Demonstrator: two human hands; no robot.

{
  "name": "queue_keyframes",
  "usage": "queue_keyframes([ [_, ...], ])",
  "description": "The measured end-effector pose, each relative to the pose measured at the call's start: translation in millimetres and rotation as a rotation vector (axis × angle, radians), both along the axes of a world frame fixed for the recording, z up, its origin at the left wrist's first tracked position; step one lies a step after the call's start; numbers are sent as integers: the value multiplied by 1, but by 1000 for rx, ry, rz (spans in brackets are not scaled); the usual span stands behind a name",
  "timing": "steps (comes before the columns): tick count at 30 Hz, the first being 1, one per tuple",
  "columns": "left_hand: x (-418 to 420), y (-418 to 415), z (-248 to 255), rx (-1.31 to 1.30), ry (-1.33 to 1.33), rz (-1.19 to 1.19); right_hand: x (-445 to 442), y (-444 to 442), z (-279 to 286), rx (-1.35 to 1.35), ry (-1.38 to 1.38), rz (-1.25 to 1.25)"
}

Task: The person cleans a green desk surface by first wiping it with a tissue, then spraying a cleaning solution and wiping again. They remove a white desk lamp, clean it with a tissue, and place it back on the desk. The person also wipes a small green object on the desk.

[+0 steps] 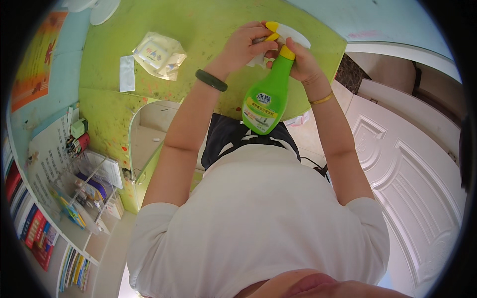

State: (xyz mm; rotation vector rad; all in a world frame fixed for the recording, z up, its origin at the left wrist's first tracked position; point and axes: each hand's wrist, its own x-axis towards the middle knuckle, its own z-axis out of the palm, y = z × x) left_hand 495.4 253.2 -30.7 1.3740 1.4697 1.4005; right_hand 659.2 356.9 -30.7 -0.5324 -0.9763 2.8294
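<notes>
A green plastic spray bottle [266, 98] with a yellow collar and a white and yellow trigger head hangs tilted in front of my body, over the near edge of the green desk [208, 22]. My right hand [303, 61] grips its neck just below the spray head. At the nozzle and trigger, the fingers of my left hand [248, 44] are curled; whether they hold the trigger is partly hidden. A piece of white tissue or wipe [257, 60] shows beneath my fingers. To the left on the desk lie a pack of wet wipes [158, 56] and a small white packet [127, 73].
On the left stand a clear plastic organizer [91, 186] with stationery and shelves of books [35, 223]. An open cubby [149, 123] is set below the desktop. A white panelled door [406, 186] is on the right.
</notes>
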Motion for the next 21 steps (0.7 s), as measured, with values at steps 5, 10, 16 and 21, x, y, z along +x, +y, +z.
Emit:
queue_keyframes([
  [5,-4,1,-8,69,149,-75,3,-6,-1,75,68,2],
  [10,-3,-7,18,-73,-8,22,4,-6,18,665,-21,12],
  [16,0,-3,19,43,67,-19,13,-4,32,738,-198,131],
  [21,-2,-2,31,8,-47,-144,16,-15,33,712,-31,-26],
])
